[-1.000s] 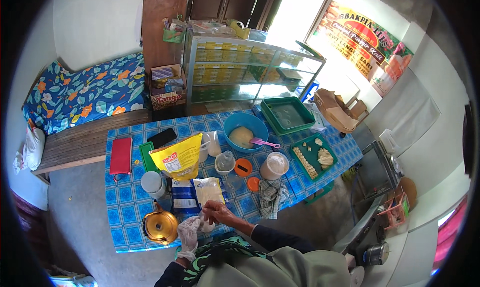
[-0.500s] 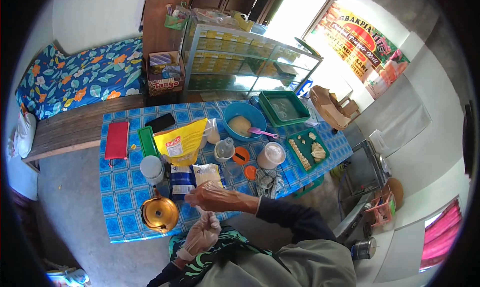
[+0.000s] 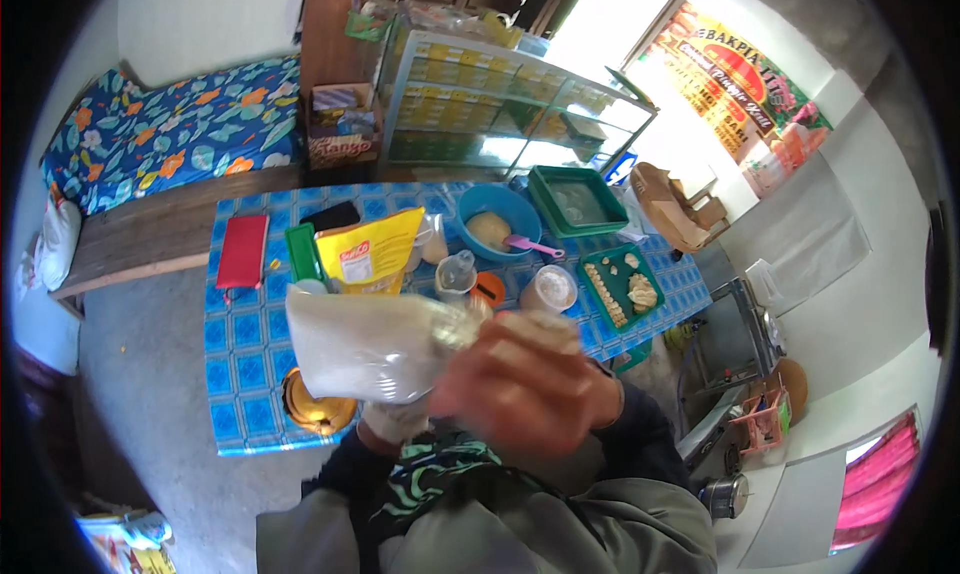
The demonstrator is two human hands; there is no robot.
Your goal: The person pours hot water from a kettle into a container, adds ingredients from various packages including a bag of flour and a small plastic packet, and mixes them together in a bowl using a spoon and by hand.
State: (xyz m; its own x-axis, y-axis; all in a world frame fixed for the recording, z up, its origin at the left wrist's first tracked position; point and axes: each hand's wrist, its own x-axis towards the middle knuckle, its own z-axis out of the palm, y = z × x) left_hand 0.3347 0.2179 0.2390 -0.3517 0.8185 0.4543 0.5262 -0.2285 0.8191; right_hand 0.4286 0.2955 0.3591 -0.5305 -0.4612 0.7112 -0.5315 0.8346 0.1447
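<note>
A large clear plastic bag (image 3: 365,349) with whitish contents, perhaps a powder or grains, is held up above the near side of the table. My right hand (image 3: 525,384), bare and blurred by motion, has its fingers curled by the gathered end of the bag. Just under the bag is my left hand (image 3: 395,421), in a thin whitish glove; the bag hides its fingers. Partly covered by the bag is a yellow pouch (image 3: 372,249). A golden-brown round pot (image 3: 318,414) stands at the near left table edge.
On the blue checked tablecloth (image 3: 235,374) stand a blue bowl of dough (image 3: 500,209) with a pink spatula (image 3: 530,245), a tub of white powder (image 3: 550,290), a green tray with dough pieces (image 3: 620,289), stacked green trays (image 3: 575,201) and a red pouch (image 3: 243,252). A glass display case (image 3: 500,114) stands behind.
The plastic bag has come up in front of me, hiding the blue packets. My right hand has moved right; my left hand has gone under the bag. The view has shifted slightly.
</note>
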